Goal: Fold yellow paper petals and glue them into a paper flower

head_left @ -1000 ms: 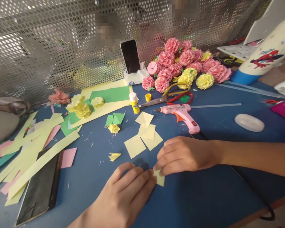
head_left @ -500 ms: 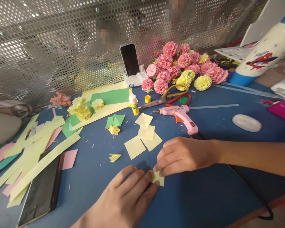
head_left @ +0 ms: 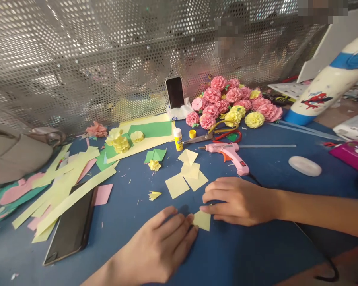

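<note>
A small pale yellow paper piece (head_left: 203, 220) lies on the blue table (head_left: 241, 254) between my hands. My left hand (head_left: 158, 246) lies flat with stretched fingers, its fingertips pressing the paper's left edge. My right hand (head_left: 237, 200) rests beside it, fingers curled and pressed together, pinching the paper's top right corner. Just beyond the hands lie several loose yellow paper squares (head_left: 186, 178) and a small folded yellow piece (head_left: 154, 195).
A pink glue gun (head_left: 228, 153), scissors (head_left: 210, 133), a glue stick (head_left: 178, 140) and a heap of pink and yellow paper flowers (head_left: 231, 103) lie further back. A phone (head_left: 70, 228) and paper strips (head_left: 62, 186) are at left. A perforated metal screen stands behind.
The camera has tipped up and shifted left. My right hand has opened the paper out a little, so more of the yellow piece shows between the hands.
</note>
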A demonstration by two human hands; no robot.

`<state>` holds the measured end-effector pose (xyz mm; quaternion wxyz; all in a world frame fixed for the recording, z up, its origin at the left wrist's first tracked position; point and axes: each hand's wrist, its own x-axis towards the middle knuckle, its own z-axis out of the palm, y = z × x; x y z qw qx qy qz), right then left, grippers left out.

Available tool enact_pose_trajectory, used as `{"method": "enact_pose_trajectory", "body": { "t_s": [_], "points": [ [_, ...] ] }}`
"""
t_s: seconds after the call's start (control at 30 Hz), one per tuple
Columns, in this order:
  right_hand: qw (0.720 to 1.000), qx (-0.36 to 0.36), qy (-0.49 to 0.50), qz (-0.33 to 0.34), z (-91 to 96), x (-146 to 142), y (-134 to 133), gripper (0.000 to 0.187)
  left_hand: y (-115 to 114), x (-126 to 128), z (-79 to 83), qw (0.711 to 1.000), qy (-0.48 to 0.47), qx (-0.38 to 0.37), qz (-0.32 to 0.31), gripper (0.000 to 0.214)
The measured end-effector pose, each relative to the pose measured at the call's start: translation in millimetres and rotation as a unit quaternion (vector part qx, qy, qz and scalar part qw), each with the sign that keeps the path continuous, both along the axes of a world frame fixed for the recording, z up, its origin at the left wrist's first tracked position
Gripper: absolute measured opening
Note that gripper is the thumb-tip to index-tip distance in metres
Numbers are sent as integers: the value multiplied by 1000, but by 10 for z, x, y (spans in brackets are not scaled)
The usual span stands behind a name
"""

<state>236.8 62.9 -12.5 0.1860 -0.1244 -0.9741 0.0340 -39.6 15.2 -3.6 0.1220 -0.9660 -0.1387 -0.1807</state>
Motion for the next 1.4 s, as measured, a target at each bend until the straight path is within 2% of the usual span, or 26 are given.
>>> {"method": "enact_pose_trajectory", "body": {
  "t_s": [0.17,0.3,0.5,0.63,0.77,0.87,0.97,1.17,1.3,1.4],
  "points": [
    [998,4,-32,-48,106,107,-70,21,-44,-108,11,1000,3,7,-5,35],
    [997,28,-54,-51,145,91,-75,15,-37,-103,18,1000,-12,1,-4,34],
    [990,86,-96,-58,89,-95,-22,35,-60,48,41,999,-29,8,25,33],
    [990,89,-87,-59,59,-160,-4,23,-127,76,38,998,-17,-22,49,35],
    [992,73,-70,-70,19,-173,-12,20,-167,57,7,994,-12,-63,89,37],
    [994,24,-30,-99,-19,-182,-30,17,-154,82,-26,990,8,-67,123,38],
    [990,-62,8,-129,-32,-175,-35,19,-122,132,-52,988,19,-66,135,37],
    [962,-252,33,-105,-7,-90,37,19,-83,188,-65,992,-9,-46,115,32],
    [947,-301,46,-101,3,-78,81,15,-101,180,-101,997,-8,-2,79,33],
    [933,-329,67,-133,9,-111,83,21,-125,166,-118,998,-4,34,58,36]
  ]
}}
